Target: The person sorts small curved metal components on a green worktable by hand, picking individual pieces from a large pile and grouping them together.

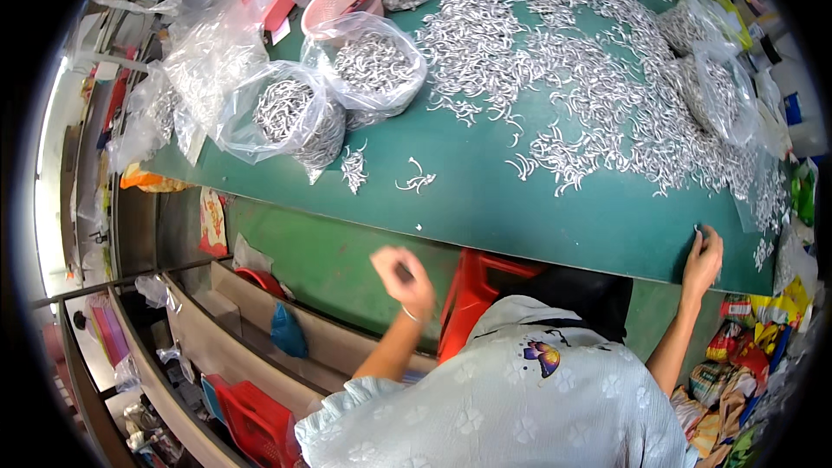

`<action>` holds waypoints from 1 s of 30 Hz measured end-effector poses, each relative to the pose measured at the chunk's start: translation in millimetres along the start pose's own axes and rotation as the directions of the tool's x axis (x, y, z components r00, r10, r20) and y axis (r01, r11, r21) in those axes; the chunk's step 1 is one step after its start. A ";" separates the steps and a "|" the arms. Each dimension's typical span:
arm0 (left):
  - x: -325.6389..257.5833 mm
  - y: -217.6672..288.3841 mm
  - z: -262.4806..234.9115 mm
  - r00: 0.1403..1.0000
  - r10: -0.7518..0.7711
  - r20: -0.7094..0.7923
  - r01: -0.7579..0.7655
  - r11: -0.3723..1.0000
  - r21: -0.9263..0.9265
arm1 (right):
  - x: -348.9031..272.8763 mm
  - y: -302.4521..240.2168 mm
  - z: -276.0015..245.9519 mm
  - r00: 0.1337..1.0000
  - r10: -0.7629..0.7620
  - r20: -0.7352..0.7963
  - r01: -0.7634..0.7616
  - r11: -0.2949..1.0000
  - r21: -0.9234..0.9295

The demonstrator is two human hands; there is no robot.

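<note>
My left hand (405,282) is raised off the table's front edge, over the green floor. Its fingers are curled closed around a dark spot, and I cannot make out what it is. At the right end of the table's front edge, my right hand (704,258) pinches a small silvery piece at its fingertips. Many small curved silver metal pieces (598,121) lie spread over the green tabletop (468,208). Smaller clusters of them, one a little pile (354,170) and one a few loose pieces (418,180), lie nearer the left.
Clear plastic bags filled with the pieces (286,113) (374,65) stand at the table's left. Behind them is a pink basket (342,7). A yellow-green tray (712,2) and more bags sit far right. A red stool (464,299) is beside me.
</note>
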State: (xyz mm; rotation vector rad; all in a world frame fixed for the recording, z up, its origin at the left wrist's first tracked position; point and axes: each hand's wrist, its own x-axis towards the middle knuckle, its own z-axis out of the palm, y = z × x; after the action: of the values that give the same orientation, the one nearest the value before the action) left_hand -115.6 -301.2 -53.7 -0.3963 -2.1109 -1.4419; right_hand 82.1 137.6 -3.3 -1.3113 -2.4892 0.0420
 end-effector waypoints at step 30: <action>-233.7 -72.6 -36.4 0.296 -0.861 0.415 0.550 0.508 0.663 | -59.7 -447.3 64.9 0.522 -0.835 0.174 0.192 0.314 0.930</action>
State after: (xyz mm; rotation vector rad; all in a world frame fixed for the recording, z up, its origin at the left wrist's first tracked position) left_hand 44.7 -347.9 -236.2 0.3547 -3.5087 -1.2823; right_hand -262.8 -160.5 -2.3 0.1487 -2.6021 1.5952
